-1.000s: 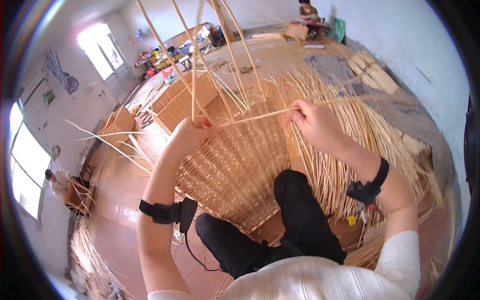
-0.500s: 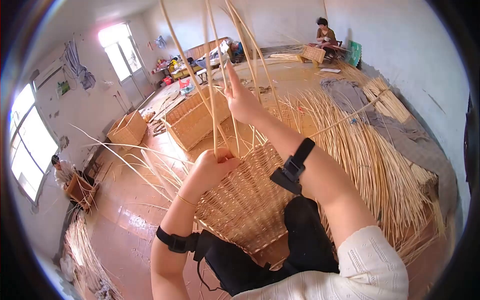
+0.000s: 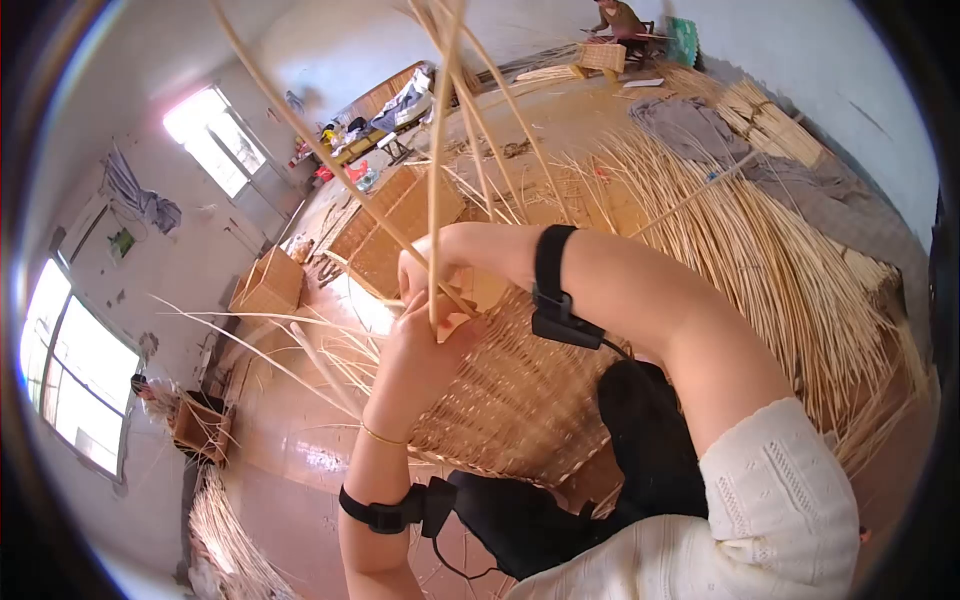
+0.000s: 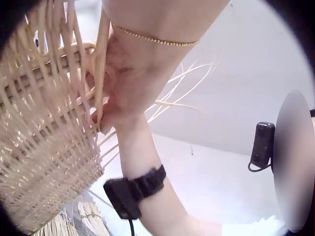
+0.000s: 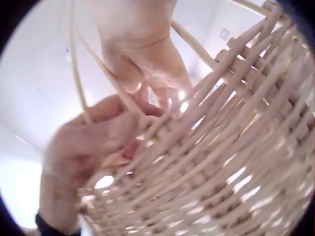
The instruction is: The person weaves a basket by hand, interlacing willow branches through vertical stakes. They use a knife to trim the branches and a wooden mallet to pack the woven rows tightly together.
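A woven wicker basket (image 3: pixel 520 400) (image 4: pixel 44 128) (image 5: pixel 211 172) leans over the lap, several long stakes (image 3: pixel 437 170) rising from its edge. My left hand (image 3: pixel 425 345) (image 4: pixel 130 69) (image 5: pixel 93 142) grips its upper left edge, thumb on the near side beside a stake. Just beyond it, the bent right hand (image 3: pixel 425 262) (image 4: pixel 109 115) (image 5: pixel 147 59) reaches across to the same corner, fingers curled at a thin strand among the stakes. Its fingertips are partly hidden behind the left hand and the weave.
Loose willow rods (image 3: pixel 740 250) cover the floor at right, beside a grey cloth (image 3: pixel 810 185). Wicker boxes (image 3: pixel 380 235) stand beyond the basket. One person (image 3: pixel 620 20) sits at the far wall, another (image 3: pixel 160 400) at left. Thin strands (image 3: pixel 270 320) stick out leftward.
The right hand, first out to the right with a strand stretched between the hands, rose among the stakes and came down beside the left hand. The left hand keeps its grip on the edge.
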A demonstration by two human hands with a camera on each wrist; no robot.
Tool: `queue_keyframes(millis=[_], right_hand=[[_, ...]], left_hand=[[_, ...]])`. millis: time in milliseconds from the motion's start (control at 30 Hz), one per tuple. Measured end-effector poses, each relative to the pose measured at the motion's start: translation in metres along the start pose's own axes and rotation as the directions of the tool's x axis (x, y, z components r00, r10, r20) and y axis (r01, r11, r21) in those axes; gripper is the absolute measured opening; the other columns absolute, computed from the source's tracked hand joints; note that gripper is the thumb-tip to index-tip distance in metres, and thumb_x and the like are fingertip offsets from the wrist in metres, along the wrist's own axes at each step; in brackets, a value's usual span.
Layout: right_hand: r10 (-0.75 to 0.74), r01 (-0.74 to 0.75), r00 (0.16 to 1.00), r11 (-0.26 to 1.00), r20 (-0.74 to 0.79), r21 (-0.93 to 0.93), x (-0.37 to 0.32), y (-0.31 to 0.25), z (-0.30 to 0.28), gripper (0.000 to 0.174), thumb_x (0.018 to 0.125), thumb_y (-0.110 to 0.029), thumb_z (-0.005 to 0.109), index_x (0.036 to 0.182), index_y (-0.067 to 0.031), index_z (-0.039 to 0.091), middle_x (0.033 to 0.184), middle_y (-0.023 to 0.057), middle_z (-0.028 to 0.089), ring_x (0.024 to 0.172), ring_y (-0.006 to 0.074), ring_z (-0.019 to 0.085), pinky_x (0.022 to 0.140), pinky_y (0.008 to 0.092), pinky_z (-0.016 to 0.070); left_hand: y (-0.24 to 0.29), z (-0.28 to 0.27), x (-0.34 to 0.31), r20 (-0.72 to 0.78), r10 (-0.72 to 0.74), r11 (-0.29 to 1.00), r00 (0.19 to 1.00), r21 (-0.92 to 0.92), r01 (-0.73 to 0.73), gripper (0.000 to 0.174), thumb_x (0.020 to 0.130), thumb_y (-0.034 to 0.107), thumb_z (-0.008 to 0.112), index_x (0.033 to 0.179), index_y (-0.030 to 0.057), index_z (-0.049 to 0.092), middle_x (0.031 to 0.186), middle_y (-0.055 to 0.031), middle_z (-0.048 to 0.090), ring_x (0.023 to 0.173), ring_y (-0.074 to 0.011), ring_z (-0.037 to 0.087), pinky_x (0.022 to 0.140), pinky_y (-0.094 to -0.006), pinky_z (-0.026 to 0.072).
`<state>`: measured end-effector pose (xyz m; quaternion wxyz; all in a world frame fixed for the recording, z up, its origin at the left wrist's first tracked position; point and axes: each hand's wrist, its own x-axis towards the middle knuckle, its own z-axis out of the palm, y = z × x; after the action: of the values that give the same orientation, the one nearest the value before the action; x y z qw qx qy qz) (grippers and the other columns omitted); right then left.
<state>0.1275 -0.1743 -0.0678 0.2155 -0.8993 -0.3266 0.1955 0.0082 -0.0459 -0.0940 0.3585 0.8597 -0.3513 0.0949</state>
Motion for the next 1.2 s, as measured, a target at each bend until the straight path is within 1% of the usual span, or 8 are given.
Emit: queue_keyframes(millis=[233,300,433,633,700,767,900,1200], right_hand=[[-0.331,0.668,0.696,-0.025,-0.637,0.744,-0.119,-0.026,-0.01,0.045,0.104,-0.035,0.047,0.138,-0.0049,0.047,0.104,0.0126,0.07,0.085,0.0196,0.07,0.076,0.0346,0.0585],[-0.243,0.675,0.63,0.641,-0.737,0.366,-0.135,-0.024,-0.009,0.038,0.106,-0.029,0.046,0.139,-0.0103,0.043,0.09,0.0083,0.066,0.083,0.0183,0.069,0.074,0.0311,0.058],[0.044,0.913,0.244,0.326,-0.969,0.245,-0.151,0.043,0.057,0.024,0.106,-0.022,0.042,0.125,-0.0088,0.048,0.081,0.0063,0.061,0.076,0.0183,0.069,0.071,0.0338,0.0597],[0.528,0.761,0.346,0.326,-0.776,0.561,-0.183,0.034,0.077,0.028,0.106,-0.03,0.044,0.109,-0.003,0.051,0.088,0.0095,0.067,0.079,0.0226,0.072,0.067,0.0314,0.0615],[0.37,0.208,0.568,0.8,-0.735,0.563,-0.199,0.014,0.069,0.028,0.105,-0.027,0.047,0.098,-0.0024,0.058,0.092,0.0114,0.069,0.073,0.0194,0.071,0.063,0.0304,0.0611],[-0.085,0.193,0.229,0.98,-0.97,-0.04,-0.181,-0.02,0.069,0.017,0.094,-0.021,0.063,0.092,-0.0058,0.069,0.107,0.0093,0.068,0.096,0.0178,0.067,0.086,0.0366,0.0563],[-0.779,-0.085,0.102,0.612,-0.618,-0.786,-0.15,-0.044,0.032,0.016,0.081,-0.025,0.075,0.086,-0.0098,0.071,0.116,0.003,0.063,0.118,0.0198,0.055,0.113,0.0435,0.0344],[-0.567,-0.178,0.088,0.8,-0.819,-0.573,-0.151,0.028,0.085,0.017,0.079,-0.028,0.075,0.084,-0.0136,0.066,0.091,0.0004,0.056,0.091,0.0195,0.053,0.092,0.0404,0.0385]], left_hand=[[0.011,-0.007,0.004,0.215,-0.352,0.922,0.911,-0.086,0.377,0.016,0.093,0.019,0.069,0.097,0.0035,0.068,0.072,0.0044,0.059,0.06,-0.0025,0.047,0.051,-0.021,0.0358],[0.015,-0.005,0.006,0.222,-0.349,0.927,0.911,-0.065,0.371,0.016,0.093,0.02,0.069,0.097,0.0036,0.068,0.074,0.0044,0.059,0.063,-0.0027,0.049,0.054,-0.0209,0.0375],[0.011,-0.005,0.001,0.17,-0.265,0.96,0.949,-0.041,0.276,0.019,0.093,0.021,0.069,0.099,0.0035,0.068,0.076,0.0047,0.061,0.067,-0.0032,0.05,0.058,-0.0215,0.0402],[0.02,-0.008,0.001,0.186,-0.297,0.953,0.937,-0.009,0.303,0.021,0.089,0.022,0.069,0.098,0.002,0.069,0.074,-0.004,0.065,0.066,-0.0092,0.056,0.063,-0.0281,0.0468],[0.026,-0.009,0.003,0.204,-0.322,0.944,0.925,-0.003,0.329,0.019,0.092,0.019,0.068,0.102,0.0022,0.068,0.08,0.0018,0.063,0.068,-0.0035,0.05,0.06,-0.0224,0.0416],[0.013,-0.006,0.004,0.204,-0.272,0.957,0.94,-0.047,0.287,0.018,0.093,0.019,0.067,0.101,0.0025,0.068,0.08,0.002,0.062,0.068,-0.0034,0.049,0.06,-0.0221,0.0407],[0.003,0.001,0.002,0.143,-0.149,0.96,0.979,-0.218,0.178,0.016,0.093,0.018,0.066,0.099,0.0028,0.068,0.078,0.0036,0.06,0.067,-0.0032,0.048,0.06,-0.0211,0.0386],[0.027,-0.015,0.006,0.267,-0.338,0.941,0.902,0.064,0.333,0.027,0.097,0.026,0.063,0.095,-0.0003,0.068,0.08,0.0052,0.058,0.074,-0.004,0.048,0.066,-0.0232,0.0411]])
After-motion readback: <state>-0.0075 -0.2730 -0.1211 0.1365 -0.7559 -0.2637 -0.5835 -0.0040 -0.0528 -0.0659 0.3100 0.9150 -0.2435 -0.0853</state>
